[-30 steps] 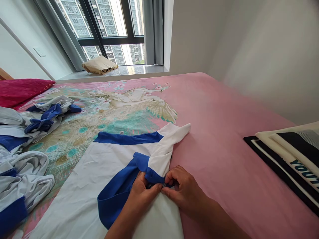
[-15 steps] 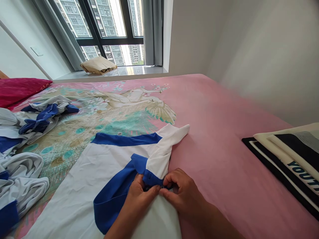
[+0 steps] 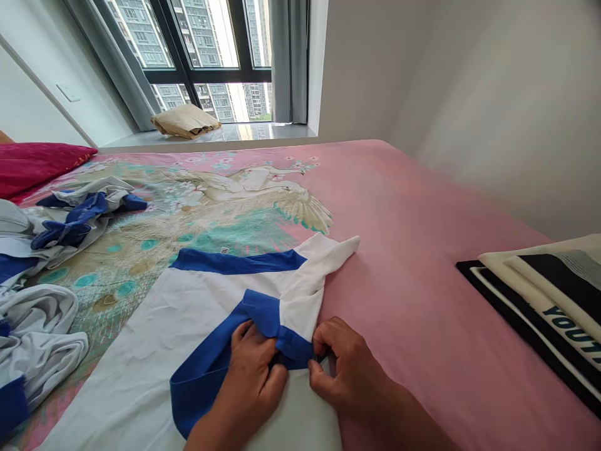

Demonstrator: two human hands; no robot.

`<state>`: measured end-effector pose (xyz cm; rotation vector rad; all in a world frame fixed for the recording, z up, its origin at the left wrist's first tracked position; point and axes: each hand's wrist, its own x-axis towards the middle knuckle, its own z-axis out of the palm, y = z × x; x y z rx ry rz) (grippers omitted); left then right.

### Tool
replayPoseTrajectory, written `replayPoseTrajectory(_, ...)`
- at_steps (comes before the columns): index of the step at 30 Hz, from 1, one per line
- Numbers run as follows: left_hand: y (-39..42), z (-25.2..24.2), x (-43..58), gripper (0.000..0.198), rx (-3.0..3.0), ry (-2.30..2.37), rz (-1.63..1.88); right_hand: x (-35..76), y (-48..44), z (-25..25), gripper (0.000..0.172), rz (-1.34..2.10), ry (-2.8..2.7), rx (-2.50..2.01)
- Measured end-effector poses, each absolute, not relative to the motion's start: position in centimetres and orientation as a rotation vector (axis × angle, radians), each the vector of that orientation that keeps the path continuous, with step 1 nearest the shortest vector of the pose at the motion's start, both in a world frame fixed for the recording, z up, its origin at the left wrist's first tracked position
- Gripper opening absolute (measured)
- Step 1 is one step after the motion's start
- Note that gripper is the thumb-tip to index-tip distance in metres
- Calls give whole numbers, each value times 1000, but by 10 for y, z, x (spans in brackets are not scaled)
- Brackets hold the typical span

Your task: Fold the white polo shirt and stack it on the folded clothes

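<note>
A white polo shirt [image 3: 188, 313] with a blue collar [image 3: 220, 363] and blue hem band lies spread on the pink bed sheet [image 3: 413, 269]. My left hand [image 3: 248, 376] rests on the blue collar, fingers curled and pinching the fabric near the placket. My right hand [image 3: 345, 369] pinches the collar's end at the button area, thumb and forefinger pressed together on the cloth. The two hands are a few centimetres apart at the shirt's neck. A white sleeve [image 3: 328, 250] points toward the far right.
A heap of crumpled white and blue garments [image 3: 42, 269] lies at the left. Folded clothes [image 3: 549, 300] are stacked at the right edge. A red pillow [image 3: 32, 166] sits far left. A tan bag [image 3: 185, 121] rests on the window sill.
My left hand has slid a little to the left and flattened onto the collar. The hands, touching before, are now slightly apart. The collar has shifted left.
</note>
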<state>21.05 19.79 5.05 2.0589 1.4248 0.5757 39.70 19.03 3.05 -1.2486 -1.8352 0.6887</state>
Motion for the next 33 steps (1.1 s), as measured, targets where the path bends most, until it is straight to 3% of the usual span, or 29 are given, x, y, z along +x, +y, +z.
replayPoseTrajectory(6, 200, 55, 196, 7, 1987, 1461, 574, 401, 188, 30, 21, 667, -1861, -1229)
replayPoseTrajectory(11, 205, 55, 191, 4, 1699, 1412, 627, 391, 187, 35, 42, 317, -1900, -1055)
replayPoseTrajectory(21, 202, 57, 185, 1, 1762, 1320, 597, 353, 193, 50, 27, 124, -2109, -1383)
replayPoseTrajectory(25, 202, 61, 185, 7, 1766, 1293, 570, 352, 198, 40, 18, 119, -2047, -1293)
replayPoseTrajectory(33, 204, 57, 189, 12, 1750, 1303, 668, 360, 197, 41, 17, 229, -1946, -1021)
